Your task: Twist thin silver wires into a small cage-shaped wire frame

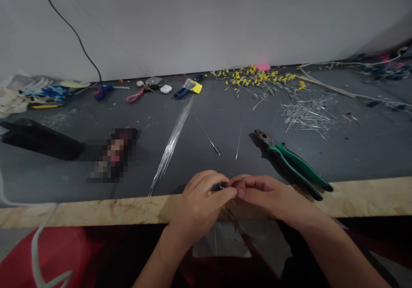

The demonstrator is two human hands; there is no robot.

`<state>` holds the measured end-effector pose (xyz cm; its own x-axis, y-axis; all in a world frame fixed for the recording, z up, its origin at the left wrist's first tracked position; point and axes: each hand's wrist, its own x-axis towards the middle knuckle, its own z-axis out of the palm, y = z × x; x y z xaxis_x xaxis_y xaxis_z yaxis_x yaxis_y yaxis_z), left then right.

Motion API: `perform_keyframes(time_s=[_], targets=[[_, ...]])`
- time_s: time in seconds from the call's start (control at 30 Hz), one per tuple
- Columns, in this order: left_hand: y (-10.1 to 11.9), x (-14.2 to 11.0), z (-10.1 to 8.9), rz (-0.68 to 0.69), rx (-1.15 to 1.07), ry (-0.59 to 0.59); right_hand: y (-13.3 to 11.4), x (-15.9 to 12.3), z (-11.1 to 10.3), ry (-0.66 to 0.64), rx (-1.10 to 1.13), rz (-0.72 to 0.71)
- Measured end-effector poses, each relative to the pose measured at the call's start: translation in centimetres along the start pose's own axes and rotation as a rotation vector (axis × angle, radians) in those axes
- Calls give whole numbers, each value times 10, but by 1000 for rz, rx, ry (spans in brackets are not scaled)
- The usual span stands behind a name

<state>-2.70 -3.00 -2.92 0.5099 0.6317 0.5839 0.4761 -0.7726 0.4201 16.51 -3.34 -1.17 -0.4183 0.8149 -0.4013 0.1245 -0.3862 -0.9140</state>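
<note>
My left hand (201, 204) and my right hand (267, 195) meet fingertip to fingertip over the table's wooden front edge (96, 213). Both are closed in a pinch on a small dark piece between them, too small to name. A thin wire seems to hang down below the hands. Green-handled pliers (292, 163) lie on the grey table just right of my right hand. A bundle of long thin wires (172, 144) lies just beyond my left hand, with two loose single wires (208, 137) beside it.
A heap of cut wire bits (305, 114) and yellow-tipped pieces (254, 77) lie at the back right. Keys, a white earbud case (166, 89), a blue glue gun (102, 91) with its black cord, and a black pouch (38, 140) sit to the left. A red stool (48, 253) stands below.
</note>
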Motion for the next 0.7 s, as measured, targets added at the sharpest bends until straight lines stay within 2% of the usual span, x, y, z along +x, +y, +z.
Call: perform_keyframes(time_s=[0.1,0.2,0.37,0.43,0.53,0.7], targets=[[-1,-2,1,-56,-61,0,2,1,1,35,-16,-32],[2,-2,4,-217,-133,25,3,1,2,116,-37,-46],[9,3,12,-779,-488,139,-1,1,7,206,-23,-65],[9,5,16,-942,-679,178,-1,1,11,211,-7,-62],[7,6,19,-1034,-827,217,1,2,16,267,-17,-77],[5,6,18,-1028,-782,178,0,3,23,377,-61,-115]])
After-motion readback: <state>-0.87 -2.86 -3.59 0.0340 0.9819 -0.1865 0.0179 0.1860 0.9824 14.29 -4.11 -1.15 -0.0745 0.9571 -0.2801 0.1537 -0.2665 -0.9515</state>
